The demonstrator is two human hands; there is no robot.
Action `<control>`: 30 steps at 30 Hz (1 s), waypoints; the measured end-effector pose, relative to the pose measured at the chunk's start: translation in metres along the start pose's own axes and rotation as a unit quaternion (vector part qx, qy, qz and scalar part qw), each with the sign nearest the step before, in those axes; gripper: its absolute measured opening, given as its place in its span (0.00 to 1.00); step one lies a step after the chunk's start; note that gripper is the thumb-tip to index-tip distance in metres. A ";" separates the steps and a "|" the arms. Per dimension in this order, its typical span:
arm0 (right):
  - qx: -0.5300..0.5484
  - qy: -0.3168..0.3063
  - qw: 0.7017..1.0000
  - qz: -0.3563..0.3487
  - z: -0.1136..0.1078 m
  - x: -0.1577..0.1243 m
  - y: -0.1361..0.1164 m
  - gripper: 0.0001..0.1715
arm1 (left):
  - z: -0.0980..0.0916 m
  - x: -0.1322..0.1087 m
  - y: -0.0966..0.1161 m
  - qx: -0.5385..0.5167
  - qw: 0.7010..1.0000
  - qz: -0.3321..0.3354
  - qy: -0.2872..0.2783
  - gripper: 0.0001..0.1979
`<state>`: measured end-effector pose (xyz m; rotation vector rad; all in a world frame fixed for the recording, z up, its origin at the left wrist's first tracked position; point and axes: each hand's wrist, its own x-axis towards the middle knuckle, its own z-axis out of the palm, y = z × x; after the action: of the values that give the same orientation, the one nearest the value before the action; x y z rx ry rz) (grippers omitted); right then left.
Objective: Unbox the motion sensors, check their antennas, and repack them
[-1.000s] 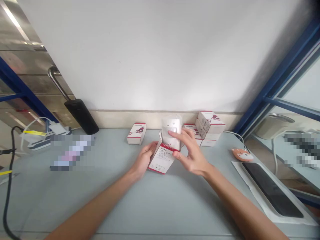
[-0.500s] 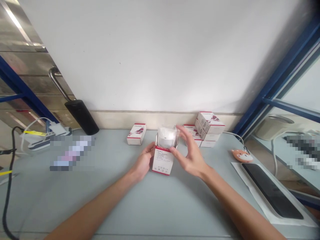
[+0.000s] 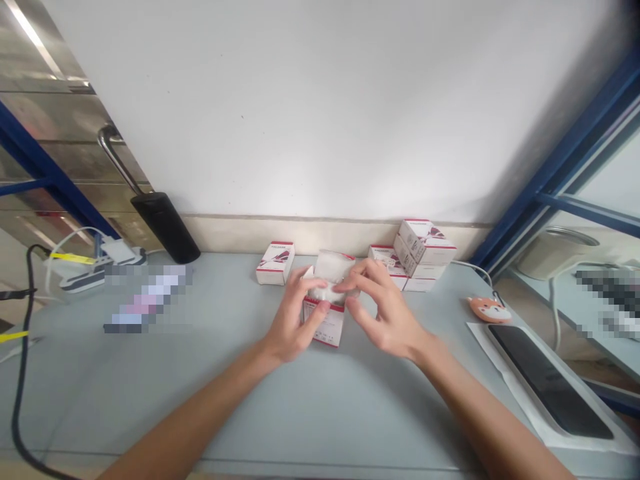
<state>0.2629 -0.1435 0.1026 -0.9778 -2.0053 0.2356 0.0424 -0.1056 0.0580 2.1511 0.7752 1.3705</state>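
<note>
A small white-and-red cardboard box [image 3: 328, 327] stands open on the desk between my hands, its back flap raised. Inside its mouth sits a white detector [image 3: 325, 293] in a clear plastic bag, partly covered by fingers. My left hand [image 3: 295, 317] is closed around the box's left side, thumb at the front face and fingers bent over the top edge. From the right, my right hand [image 3: 387, 310] reaches over the opening with its fingers stretched onto the bagged detector. Its thumb is spread apart near the box's right edge.
One closed box [image 3: 275, 263] stands behind to the left. Several more boxes [image 3: 425, 250] are stacked against the wall at right. A phone-like black slab [image 3: 550, 380] lies on white paper, with an orange animal-face case [image 3: 490, 309] behind it. A black cylinder [image 3: 166, 228] and power strip [image 3: 103, 270] are at left.
The bagged detector has gone down into the box. My left hand has shifted up over the box's top edge, and my right fingers have moved from the bag's side onto its top.
</note>
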 end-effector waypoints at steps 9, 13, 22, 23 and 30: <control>0.157 0.104 0.978 0.093 0.024 -0.004 0.001 0.25 | -0.004 0.002 -0.002 0.088 0.994 0.061 -0.028 0.10; 0.135 0.078 0.983 0.094 0.029 -0.003 0.006 0.06 | 0.000 0.000 -0.011 0.012 0.998 0.052 0.038 0.27; 0.103 0.176 0.976 0.077 0.024 -0.004 0.012 0.13 | 0.002 0.001 -0.008 0.024 0.998 0.055 0.019 0.08; 0.104 0.177 0.976 0.074 0.023 -0.004 0.011 0.12 | 0.005 0.000 -0.011 -0.001 0.998 0.055 0.031 0.13; 0.148 0.205 0.963 0.089 0.024 -0.003 0.010 0.06 | 0.016 -0.004 -0.022 -0.045 0.993 0.098 0.045 0.33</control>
<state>0.2511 -0.1343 0.0815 -0.9259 -1.4577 0.3855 0.0508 -0.0939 0.0345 2.1536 0.5331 1.5784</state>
